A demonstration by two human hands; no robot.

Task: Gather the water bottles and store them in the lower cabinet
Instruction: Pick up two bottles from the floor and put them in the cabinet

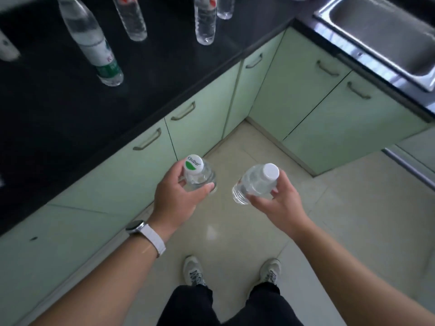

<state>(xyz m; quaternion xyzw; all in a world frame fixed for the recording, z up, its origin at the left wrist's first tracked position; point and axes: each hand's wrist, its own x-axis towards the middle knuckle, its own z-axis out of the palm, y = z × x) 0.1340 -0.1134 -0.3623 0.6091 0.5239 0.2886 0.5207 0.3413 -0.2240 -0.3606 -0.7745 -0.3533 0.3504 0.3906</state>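
Centre frame, our left grip (175,196) clamps a Cestbon water bottle (200,174) cap-up and our right grip (282,203) clamps a white-capped water bottle (256,183) with its base tipped lower-left, while the shut lower cabinet door (131,175) lies up-left, nearer the left grip, so we judge neither free for its handle (147,140).

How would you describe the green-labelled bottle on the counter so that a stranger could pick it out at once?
Start at the black countertop on the left, where clear water bottles stand. The green-labelled bottle is the one nearest the counter's front edge. Its label is white and green; the next bottle to its right shows red.
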